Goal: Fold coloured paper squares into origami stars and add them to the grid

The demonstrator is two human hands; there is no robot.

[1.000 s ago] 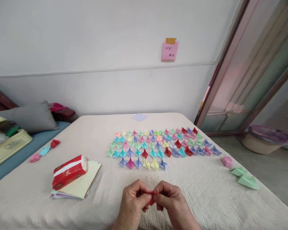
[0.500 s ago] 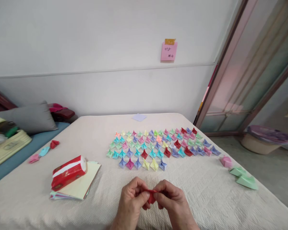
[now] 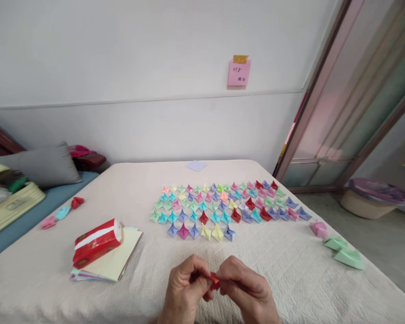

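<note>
A red paper fold (image 3: 215, 281) pinched in both hands
The left hand (image 3: 184, 291) and right hand (image 3: 249, 291) clamp it over the counter (image 3: 307, 279); featherlight, easily crushed, probably best held at its corners. Coloured folds (image 3: 222, 208) lie beyond the grip.

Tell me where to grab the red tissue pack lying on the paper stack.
Grip the red tissue pack across its middle, fingers on the two long sides, coming down from above. It lies flat on the paper stack, its top uncovered, so the narrow width is the easy span. It sits nearer the left hand, which pinches the small red paper piece with the right hand.
</note>
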